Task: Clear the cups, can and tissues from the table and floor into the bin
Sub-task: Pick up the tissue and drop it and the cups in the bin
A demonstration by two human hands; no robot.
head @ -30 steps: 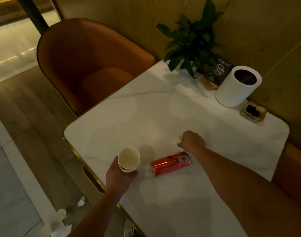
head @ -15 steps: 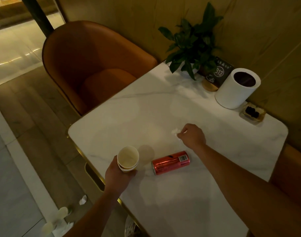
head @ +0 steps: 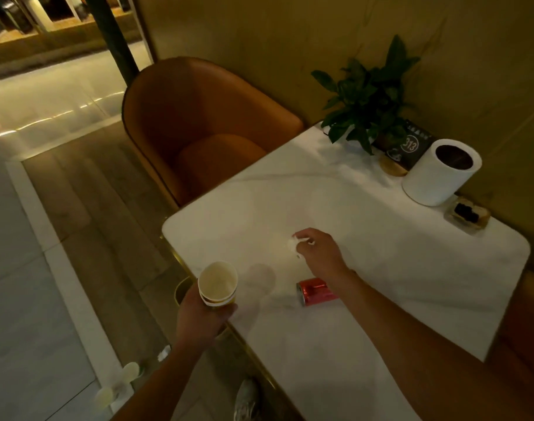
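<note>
My left hand (head: 206,319) grips a stack of paper cups (head: 217,284) upright, just off the near-left edge of the white marble table (head: 396,268). My right hand (head: 319,252) hovers over the table's middle, its fingertips pinched on a small crumpled white tissue (head: 292,244). A red can (head: 316,291) lies on its side on the table, partly under my right wrist. On the floor at lower left lie paper cups (head: 129,370) and tissues (head: 164,352). A white cylindrical bin (head: 439,174) stands at the table's far right.
An orange armchair (head: 205,129) sits beyond the table's left end. A potted plant (head: 372,98), a black number sign (head: 411,147) and a small dish (head: 467,212) stand by the wall near the bin. My shoe (head: 246,399) shows below the table edge.
My right hand has lifted off the table with the tissue pinched and drawn left. The left hand holds the cups further out past the table edge. The camera has shifted right.
</note>
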